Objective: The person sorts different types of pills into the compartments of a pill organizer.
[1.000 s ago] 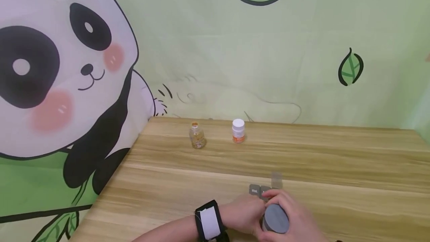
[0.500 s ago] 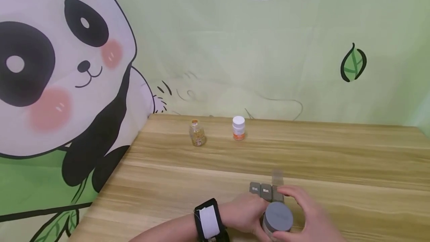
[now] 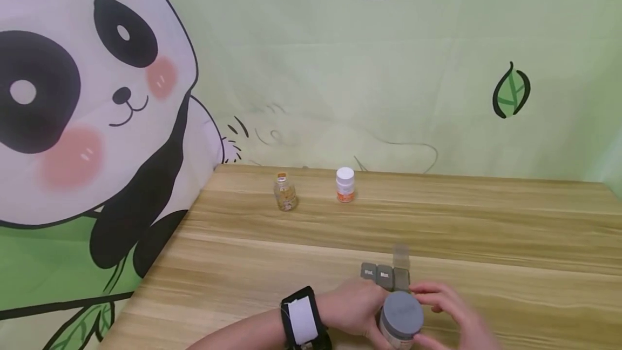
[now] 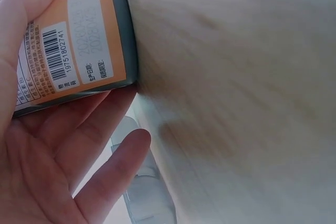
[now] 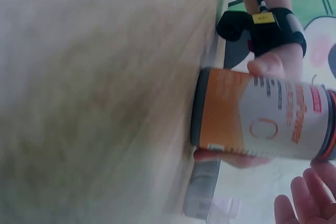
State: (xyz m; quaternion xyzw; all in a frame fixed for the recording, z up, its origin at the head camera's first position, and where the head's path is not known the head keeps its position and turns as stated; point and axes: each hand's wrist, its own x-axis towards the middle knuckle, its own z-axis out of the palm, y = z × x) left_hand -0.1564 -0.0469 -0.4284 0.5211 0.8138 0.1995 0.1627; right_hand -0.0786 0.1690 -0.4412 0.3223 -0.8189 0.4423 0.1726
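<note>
A pill bottle (image 3: 401, 317) with a grey lid and an orange-and-white label stands upright near the table's front edge. My left hand (image 3: 357, 307) grips its body from the left, and in the left wrist view the thumb and fingers lie on opposite sides of the label (image 4: 65, 40). To the right of the lid is my right hand (image 3: 457, 312), fingers loosely bent and spread, thumb near the lid's lower edge. One of its fingertips is at the lid's rim in the right wrist view. A grey pill organizer (image 3: 385, 276), marked Wed. and Mon., lies just behind the bottle, one flap raised.
Farther back on the wooden table (image 3: 486, 220) stand a clear bottle with yellowish contents (image 3: 285, 194) and a white bottle with an orange band (image 3: 345, 185). A panda-print cloth (image 3: 301, 69) hangs behind the table.
My right hand has let go of the lid and moved right, its fingers now apart from most of the rim. The left hand keeps its hold on the pill bottle.
</note>
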